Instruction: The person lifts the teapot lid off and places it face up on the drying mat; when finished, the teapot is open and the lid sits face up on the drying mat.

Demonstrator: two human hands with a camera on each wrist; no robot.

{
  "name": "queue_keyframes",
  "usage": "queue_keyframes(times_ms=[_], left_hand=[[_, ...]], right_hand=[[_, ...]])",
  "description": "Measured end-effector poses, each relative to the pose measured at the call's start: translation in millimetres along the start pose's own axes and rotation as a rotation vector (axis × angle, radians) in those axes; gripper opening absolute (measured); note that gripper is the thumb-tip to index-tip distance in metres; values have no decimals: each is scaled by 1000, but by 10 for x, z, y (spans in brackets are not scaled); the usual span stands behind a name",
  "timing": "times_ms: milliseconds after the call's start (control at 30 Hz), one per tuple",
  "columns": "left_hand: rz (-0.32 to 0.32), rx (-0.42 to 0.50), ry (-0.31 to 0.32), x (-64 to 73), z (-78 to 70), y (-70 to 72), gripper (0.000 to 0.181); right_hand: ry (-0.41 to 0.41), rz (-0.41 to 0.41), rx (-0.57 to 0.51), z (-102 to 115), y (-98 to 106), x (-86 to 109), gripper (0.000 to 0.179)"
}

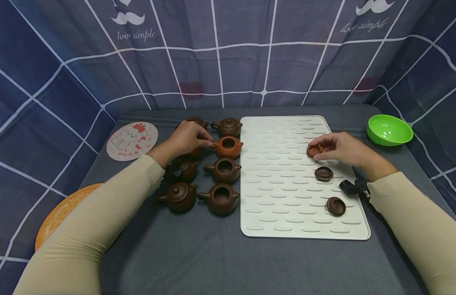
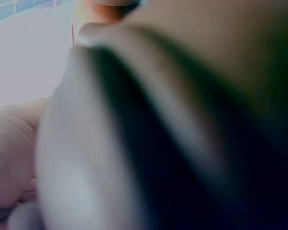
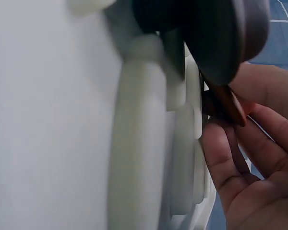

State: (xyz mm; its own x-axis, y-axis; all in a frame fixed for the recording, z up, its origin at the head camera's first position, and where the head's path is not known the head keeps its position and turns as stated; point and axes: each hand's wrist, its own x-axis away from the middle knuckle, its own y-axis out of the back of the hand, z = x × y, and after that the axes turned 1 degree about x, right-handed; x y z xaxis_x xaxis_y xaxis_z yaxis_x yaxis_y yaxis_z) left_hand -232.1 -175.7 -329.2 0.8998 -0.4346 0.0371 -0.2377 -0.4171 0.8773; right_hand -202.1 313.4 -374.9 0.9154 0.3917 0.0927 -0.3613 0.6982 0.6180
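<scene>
On the grey table my left hand [image 1: 186,139] pinches the handle of an open reddish-brown teapot [image 1: 229,147] with thumb and fingertips. The left wrist view is mostly blurred dark curves, with part of the hand [image 2: 12,153] at its left edge. Over the white mat [image 1: 272,196], my right hand [image 1: 335,148] holds a small reddish-brown lid [image 1: 314,151] by its edge, underside up. In the right wrist view its fingers grip that lid [image 3: 234,108] low against the mat's ridges. Nearer me on the mat lie a dark brown lid [image 1: 324,173] and another dark lid [image 1: 336,206].
Two open dark teapots [image 1: 225,171] [image 1: 222,199] stand nearer me in that column; a lidded one [image 1: 228,127] is behind. More teapots, including a lidded one [image 1: 180,197], line the left, partly under my arm. A green bowl [image 1: 389,130], round rabbit mat [image 1: 132,141] and orange disc [image 1: 62,211] flank them.
</scene>
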Motion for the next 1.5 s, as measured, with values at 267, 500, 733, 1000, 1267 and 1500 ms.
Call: queue_keyframes(times_ms=[267,500,733,1000,1267,1500], left_hand=[[5,-2,-35,11,18,9,14],[10,0,-36,23,10,15,15],[0,3,-37,16,11,2,14],[9,12,-30,17,14,9,14],[4,1,-37,7,-3,31,13],[22,-32,-76,5,-86,82,23]], right_hand=[[9,-20,65,-34,2,4,48],[10,-19,45,-26,17,33,53],[-44,-37,40,-10,28,69,52],[-44,-40,28,-1,51,99,51],[-81,-54,52,82,146,84,51],[-88,-72,169,264,215,-48,49]])
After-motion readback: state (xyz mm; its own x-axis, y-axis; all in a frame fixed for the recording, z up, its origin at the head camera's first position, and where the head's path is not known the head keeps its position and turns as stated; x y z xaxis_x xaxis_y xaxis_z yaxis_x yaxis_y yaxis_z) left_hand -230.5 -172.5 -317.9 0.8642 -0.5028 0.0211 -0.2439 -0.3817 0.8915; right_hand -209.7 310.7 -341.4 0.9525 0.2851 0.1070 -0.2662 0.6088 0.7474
